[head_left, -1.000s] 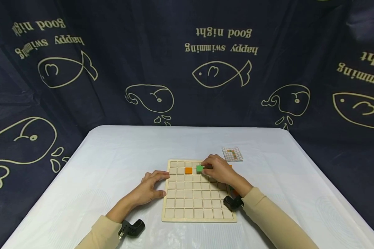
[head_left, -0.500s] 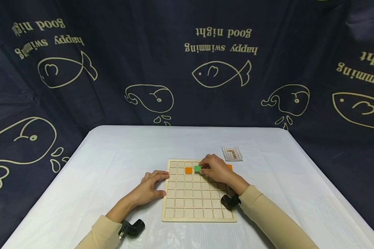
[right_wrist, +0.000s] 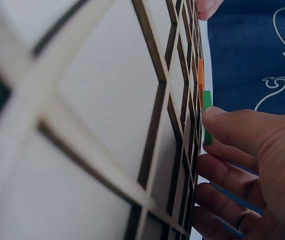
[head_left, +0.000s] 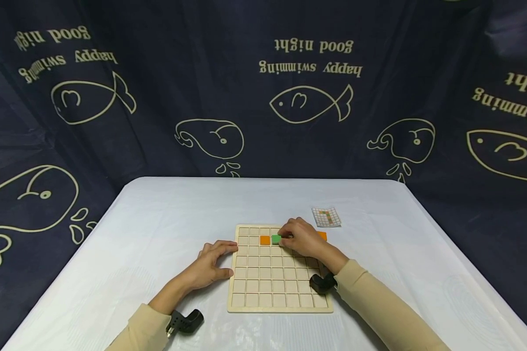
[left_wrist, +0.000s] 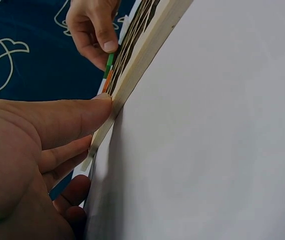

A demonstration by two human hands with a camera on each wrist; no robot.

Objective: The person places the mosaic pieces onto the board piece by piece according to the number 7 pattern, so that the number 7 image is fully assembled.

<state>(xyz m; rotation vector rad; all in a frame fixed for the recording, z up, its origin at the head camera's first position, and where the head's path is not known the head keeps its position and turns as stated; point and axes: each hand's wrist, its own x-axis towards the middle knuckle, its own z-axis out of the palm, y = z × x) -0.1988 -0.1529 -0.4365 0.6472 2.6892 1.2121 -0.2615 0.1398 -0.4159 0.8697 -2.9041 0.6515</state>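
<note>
- Right hand (head_left: 302, 239), nearer, pinches green square tile (head_left: 276, 240); orange square tile (head_left: 265, 240) just beyond its fingertips, leftward.
- Left hand (head_left: 208, 266), fingers extended, touches pale wooden grid board (head_left: 265, 274) rightward.

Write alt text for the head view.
A right hand pinches a green square tile beside an orange tile on a wooden grid board, while the left hand touches the board's left edge. Beyond the board, a small grid-pattern card lies on the white-covered table, before a navy fish-print backdrop.
</note>
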